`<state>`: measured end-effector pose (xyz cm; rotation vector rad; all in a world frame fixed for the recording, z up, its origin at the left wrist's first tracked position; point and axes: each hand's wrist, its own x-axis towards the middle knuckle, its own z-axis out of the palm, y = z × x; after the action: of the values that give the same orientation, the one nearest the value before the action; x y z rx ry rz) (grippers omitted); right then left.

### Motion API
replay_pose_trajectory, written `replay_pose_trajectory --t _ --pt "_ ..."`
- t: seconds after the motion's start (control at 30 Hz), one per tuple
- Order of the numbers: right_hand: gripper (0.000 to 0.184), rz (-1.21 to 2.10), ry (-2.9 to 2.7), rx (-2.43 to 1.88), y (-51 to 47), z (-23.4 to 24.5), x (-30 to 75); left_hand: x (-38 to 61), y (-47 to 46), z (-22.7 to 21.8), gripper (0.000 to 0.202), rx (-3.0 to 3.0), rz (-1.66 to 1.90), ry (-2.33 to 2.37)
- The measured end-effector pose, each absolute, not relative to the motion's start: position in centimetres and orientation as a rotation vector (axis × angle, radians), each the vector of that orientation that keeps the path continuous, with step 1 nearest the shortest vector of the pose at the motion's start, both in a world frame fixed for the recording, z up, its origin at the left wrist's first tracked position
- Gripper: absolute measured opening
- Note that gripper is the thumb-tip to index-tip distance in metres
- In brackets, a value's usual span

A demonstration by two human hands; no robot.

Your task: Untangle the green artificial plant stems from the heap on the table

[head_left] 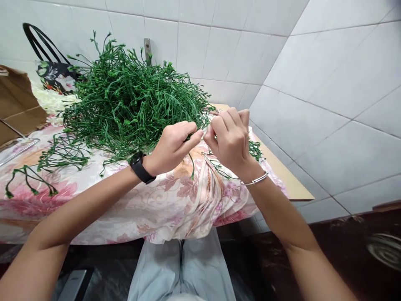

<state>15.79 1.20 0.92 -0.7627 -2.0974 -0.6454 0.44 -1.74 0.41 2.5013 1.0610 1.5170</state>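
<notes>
A big heap of thin green plastic sprigs lies on a table covered with a flowered cloth. My left hand, with a black watch on the wrist, is closed in a pinch on a green sprig at the heap's near edge. My right hand, with a silver bangle on the wrist, is closed on the same sprig just to the right, fingertips almost touching the left hand's. A few loose sprigs lie on the cloth at the left.
White tiled walls stand behind and to the right of the table. A brown cardboard box and a dark flowered bag with black handles sit at the back left. The bare wooden table edge shows at right. My light trousers are below.
</notes>
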Motion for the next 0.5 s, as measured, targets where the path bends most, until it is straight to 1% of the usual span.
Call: replay_pose_trajectory --t 0.2,0.37,0.4,0.43,0.5 --pt "0.023 -0.649 -2.007 -0.737 2.6 1.2 16.8 0.6 -2.4 0.1 0.032 2.504 1.558 1.007" --pt "0.039 -0.527 -1.474 -0.81 5.4 3.8 22.2 0.1 -3.4 -1.2 0.032 2.426 1.557 1.019" --pt "0.039 -0.446 -1.478 -0.815 5.5 3.9 22.8 0.0 -3.3 -1.3 0.031 2.369 1.547 1.043" --pt "0.033 -0.335 -1.516 -0.805 5.4 3.8 23.1 0.0 -3.1 -1.4 0.031 2.319 1.542 1.044" --pt "0.025 -0.046 -1.767 -0.782 5.0 3.2 22.8 0.0 -2.4 -1.4 0.029 2.251 1.5 1.02"
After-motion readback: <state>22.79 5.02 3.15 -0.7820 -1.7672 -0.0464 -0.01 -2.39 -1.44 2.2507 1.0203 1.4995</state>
